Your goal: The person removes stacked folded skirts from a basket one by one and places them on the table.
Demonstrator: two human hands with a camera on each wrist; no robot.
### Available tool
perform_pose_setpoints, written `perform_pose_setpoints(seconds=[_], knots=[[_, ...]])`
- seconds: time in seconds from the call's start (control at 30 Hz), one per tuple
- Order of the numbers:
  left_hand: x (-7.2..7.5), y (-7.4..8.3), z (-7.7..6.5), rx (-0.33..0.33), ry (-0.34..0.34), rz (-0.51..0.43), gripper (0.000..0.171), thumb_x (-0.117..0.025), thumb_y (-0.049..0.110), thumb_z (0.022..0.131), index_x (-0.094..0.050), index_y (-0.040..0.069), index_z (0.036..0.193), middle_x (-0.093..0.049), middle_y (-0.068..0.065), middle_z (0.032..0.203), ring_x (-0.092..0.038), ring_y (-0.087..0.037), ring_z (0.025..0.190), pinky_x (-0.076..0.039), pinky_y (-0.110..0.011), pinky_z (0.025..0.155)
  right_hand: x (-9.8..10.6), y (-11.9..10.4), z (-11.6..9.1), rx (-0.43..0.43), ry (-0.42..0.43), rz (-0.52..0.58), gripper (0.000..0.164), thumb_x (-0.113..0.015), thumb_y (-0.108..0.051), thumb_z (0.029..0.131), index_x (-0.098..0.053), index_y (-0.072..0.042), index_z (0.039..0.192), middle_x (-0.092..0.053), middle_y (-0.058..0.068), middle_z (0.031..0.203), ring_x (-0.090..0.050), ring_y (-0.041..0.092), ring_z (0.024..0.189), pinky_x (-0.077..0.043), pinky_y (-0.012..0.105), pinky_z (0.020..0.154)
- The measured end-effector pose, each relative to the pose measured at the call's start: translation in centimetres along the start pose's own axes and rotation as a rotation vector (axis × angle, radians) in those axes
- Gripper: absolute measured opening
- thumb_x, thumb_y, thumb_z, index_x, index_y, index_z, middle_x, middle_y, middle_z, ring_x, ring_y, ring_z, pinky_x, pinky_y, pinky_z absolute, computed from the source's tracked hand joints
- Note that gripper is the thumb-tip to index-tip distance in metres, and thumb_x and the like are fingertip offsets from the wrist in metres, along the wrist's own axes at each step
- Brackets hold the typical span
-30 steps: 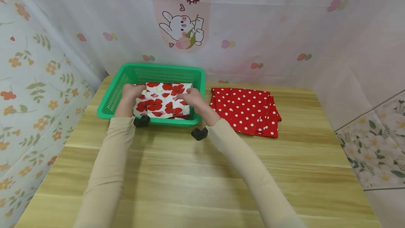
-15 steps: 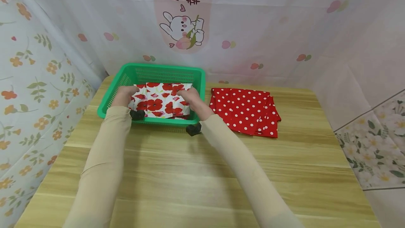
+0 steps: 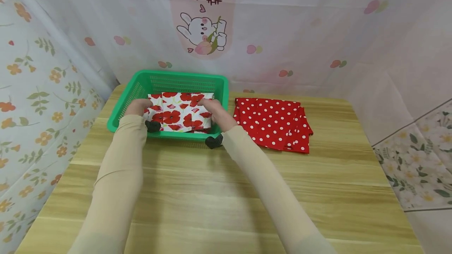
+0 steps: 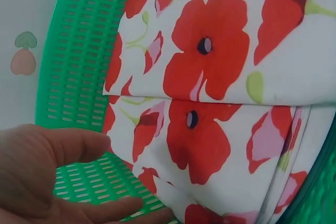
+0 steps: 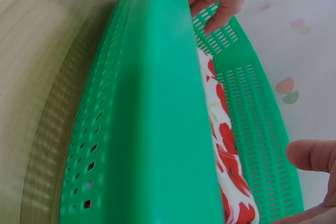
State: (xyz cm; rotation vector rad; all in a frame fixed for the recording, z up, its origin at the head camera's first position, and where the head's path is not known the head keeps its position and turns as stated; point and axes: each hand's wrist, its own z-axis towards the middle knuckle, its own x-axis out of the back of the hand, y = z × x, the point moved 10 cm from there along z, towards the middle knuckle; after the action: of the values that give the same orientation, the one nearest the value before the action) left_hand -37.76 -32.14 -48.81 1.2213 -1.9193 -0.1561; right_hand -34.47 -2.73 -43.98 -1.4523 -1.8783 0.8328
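A folded white cloth with red poppies (image 3: 176, 113) lies in a green plastic basket (image 3: 185, 135). My left hand (image 3: 137, 107) is at the cloth's left end, inside the basket. In the left wrist view, the thumb and fingers of the left hand (image 4: 47, 174) are spread, with fingertips beside the cloth's folded edge; whether they touch it is unclear. My right hand (image 3: 220, 116) is at the cloth's right end, over the basket's right side. The right wrist view shows the right hand (image 5: 320, 177) with its thumb extended; its other fingers are partly out of frame.
A folded red cloth with white dots (image 3: 272, 122) lies on the wooden table (image 3: 197, 199), right of the basket. Behind the table hangs a pale curtain (image 3: 289, 30) with a rabbit print. Black wrist devices (image 3: 214, 141) sit close to the basket's front rim.
My left hand has drawn back to the left, away from the poppy cloth's top. My right hand has shifted only slightly. The poppy cloth has stayed in place in the basket.
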Motion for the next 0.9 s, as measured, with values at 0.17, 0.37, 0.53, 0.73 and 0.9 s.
perform_pose_setpoints(seconds=[0.17,0.37,0.53,0.73,0.9], knots=[[-1.2,1.5,-7.4,-0.009,-0.121,0.049,0.067,-0.037,0.026,0.097,-0.006,-0.008,0.145,-0.008,-0.028,0.151,-0.014,-0.039,0.137,-0.024,-0.043,0.111,-0.2,0.5,0.3,-0.046,-0.005,-0.004,0.070,-0.058,-0.025,0.090,-0.022,-0.006,0.147,-0.025,0.011,0.150,-0.026,0.033,0.136,-0.019,0.059,0.108],[-1.3,1.6,-8.6,-0.001,-0.127,0.082,0.064,-0.038,0.022,0.096,-0.011,-0.012,0.143,-0.017,-0.031,0.147,-0.022,-0.040,0.133,-0.028,-0.043,0.109,-0.3,1.2,0.7,-0.060,-0.017,-0.034,0.073,-0.059,-0.027,0.090,-0.020,-0.005,0.148,-0.023,0.012,0.150,-0.028,0.034,0.134,-0.023,0.058,0.107],[-1.4,1.4,-8.2,-0.046,-0.180,0.180,0.066,-0.038,0.024,0.096,-0.012,-0.016,0.142,-0.021,-0.035,0.143,-0.025,-0.043,0.131,-0.029,-0.046,0.107,-0.4,1.9,3.3,-0.058,-0.012,-0.026,0.078,-0.066,-0.029,0.084,-0.024,-0.006,0.146,-0.027,0.013,0.147,-0.033,0.036,0.130,-0.027,0.061,0.102],[-1.1,1.0,-7.3,-0.025,-0.141,0.217,0.068,-0.044,0.024,0.094,-0.015,-0.016,0.140,-0.022,-0.033,0.143,-0.026,-0.040,0.129,-0.033,-0.043,0.105,-0.3,2.7,5.7,-0.071,0.029,-0.018,0.073,-0.065,-0.029,0.084,-0.029,-0.008,0.144,-0.033,0.010,0.142,-0.040,0.035,0.124,-0.028,0.063,0.100],[-0.8,0.2,-5.9,0.047,-0.064,0.136,0.078,-0.053,0.027,0.091,-0.010,-0.013,0.142,-0.019,-0.030,0.145,-0.024,-0.039,0.129,-0.034,-0.045,0.104,-0.3,4.0,10.4,-0.034,0.019,-0.009,0.063,-0.069,-0.023,0.082,-0.041,-0.004,0.135,-0.048,0.013,0.127,-0.054,0.034,0.106,-0.042,0.055,0.091]])
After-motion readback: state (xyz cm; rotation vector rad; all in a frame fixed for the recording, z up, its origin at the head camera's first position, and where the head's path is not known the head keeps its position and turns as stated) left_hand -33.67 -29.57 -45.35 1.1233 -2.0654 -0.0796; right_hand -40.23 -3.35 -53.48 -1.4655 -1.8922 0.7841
